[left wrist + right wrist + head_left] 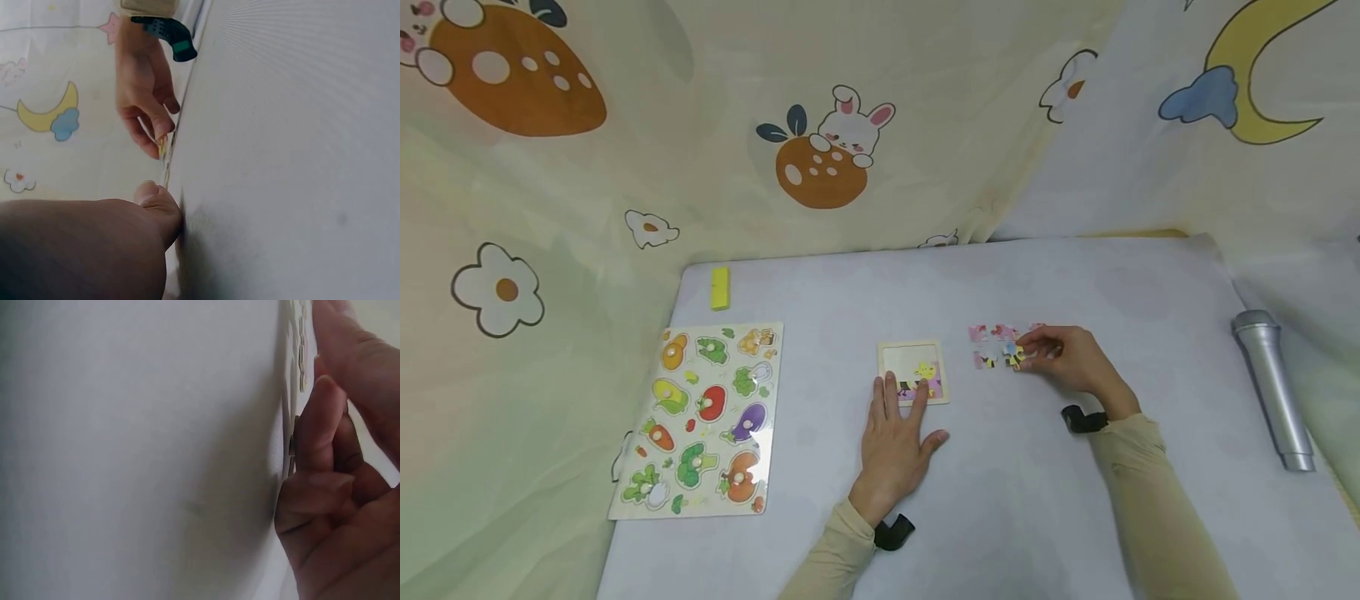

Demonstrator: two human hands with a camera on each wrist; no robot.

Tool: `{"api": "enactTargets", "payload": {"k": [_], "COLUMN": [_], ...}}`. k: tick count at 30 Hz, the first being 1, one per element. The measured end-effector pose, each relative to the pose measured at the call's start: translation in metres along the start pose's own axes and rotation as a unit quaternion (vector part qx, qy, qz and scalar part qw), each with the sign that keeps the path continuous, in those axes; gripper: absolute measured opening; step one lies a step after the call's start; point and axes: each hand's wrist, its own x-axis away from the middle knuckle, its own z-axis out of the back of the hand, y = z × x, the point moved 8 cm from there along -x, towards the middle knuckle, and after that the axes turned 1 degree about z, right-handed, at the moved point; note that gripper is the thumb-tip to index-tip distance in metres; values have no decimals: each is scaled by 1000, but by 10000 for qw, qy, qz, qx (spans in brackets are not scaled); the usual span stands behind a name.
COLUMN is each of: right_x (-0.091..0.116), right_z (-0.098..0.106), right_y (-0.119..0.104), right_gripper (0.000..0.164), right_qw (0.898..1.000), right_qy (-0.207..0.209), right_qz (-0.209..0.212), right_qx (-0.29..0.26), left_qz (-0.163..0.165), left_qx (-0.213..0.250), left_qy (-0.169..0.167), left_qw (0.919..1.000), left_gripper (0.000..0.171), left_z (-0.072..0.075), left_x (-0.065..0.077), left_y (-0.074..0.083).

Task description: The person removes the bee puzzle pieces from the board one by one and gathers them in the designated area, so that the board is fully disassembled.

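Note:
A small square jigsaw tray (898, 360) with a pale wooden rim lies mid-table, with a few pink and yellow pieces (929, 373) in its lower right part. My left hand (891, 454) rests flat over the tray's lower edge, fingers spread and straight, partly covering those pieces. To the right, my right hand (1067, 362) pinches a yellow-and-black jigsaw piece (1015, 358) between thumb and fingers; its yellow edge (162, 147) shows in the left wrist view. Several loose pink jigsaw pieces (977, 334) lie beside those fingertips, some partly hidden by the hand.
On the left lies a vegetable peg puzzle board (715, 433), with a yellow block (720, 288) beyond its top edge. A silver microphone-shaped cylinder (1273, 392) lies near the table's right edge. Printed cloth (700, 167) hangs behind the white-covered table (1030, 517).

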Motion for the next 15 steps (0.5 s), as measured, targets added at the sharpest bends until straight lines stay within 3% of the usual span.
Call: {"api": "enactTargets", "payload": {"k": [15], "right_x": [-5], "right_z": [-5], "right_y": [3], "right_gripper": [35], "right_qw": [9994], "right_qy": [-177], "right_qz": [-88], "right_qx": [297], "left_qz": [-387], "left_qx": [-138], "left_qy": [68], "left_qw": [9991], "left_gripper": [84], "left_z": [3], "left_x": [3], "left_y": [2]}}
